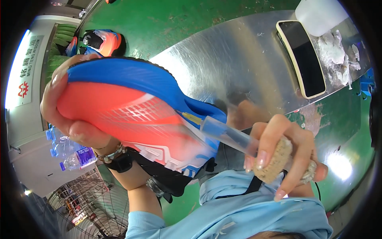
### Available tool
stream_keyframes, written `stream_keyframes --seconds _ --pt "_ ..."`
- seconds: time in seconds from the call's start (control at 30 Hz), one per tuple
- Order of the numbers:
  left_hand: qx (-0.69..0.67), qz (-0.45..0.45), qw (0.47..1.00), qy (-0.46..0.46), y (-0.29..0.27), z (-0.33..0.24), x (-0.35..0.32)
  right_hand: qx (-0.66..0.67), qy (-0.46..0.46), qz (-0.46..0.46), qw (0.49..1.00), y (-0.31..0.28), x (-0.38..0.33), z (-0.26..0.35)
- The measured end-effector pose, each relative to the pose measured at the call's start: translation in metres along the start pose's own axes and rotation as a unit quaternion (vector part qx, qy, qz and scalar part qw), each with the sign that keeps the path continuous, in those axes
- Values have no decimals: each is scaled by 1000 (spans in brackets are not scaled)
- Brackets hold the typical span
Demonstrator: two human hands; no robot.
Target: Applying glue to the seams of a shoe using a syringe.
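Left hand [65,115]: gripping the shoe [135,115] by one end, sole up.
Right hand [284,159]: closed on a tube [227,133] and a sponge [274,159], tube tip on the sole.
Beyond right hand: phone [304,57] and white scraps [336,51] on a metal table [223,59].
Beyond left hand: second shoe [101,42].
Below left hand: bottles [75,157], fan [91,207].

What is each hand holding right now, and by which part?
The left hand grips the blue and orange shoe at one end of its sole. The right hand holds a clear syringe-like applicator by its rear end, plus a tan sponge-like block.
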State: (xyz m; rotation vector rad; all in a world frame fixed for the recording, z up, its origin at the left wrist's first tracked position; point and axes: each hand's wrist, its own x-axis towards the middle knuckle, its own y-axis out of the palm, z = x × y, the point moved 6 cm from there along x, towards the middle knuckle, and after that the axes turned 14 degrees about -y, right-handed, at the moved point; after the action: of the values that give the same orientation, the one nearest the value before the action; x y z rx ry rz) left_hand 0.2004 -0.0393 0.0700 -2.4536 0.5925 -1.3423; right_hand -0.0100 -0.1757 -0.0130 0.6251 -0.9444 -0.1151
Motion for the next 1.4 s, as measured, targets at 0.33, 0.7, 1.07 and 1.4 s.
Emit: stream_keyframes --seconds 0.33,0.7,1.07,1.4 --pt "75 26 994 -77 -4 28 8 -14 155 -51 987 -6 -34 2" --pt "74 43 985 -147 -5 83 3 -63 193 -97 974 -14 -52 9" --pt "8 -1 908 -419 -47 179 -72 -148 128 -47 980 -6 -40 -3" --pt "-100 -104 731 -667 -90 63 -188 -200 118 -39 972 4 -41 -25"
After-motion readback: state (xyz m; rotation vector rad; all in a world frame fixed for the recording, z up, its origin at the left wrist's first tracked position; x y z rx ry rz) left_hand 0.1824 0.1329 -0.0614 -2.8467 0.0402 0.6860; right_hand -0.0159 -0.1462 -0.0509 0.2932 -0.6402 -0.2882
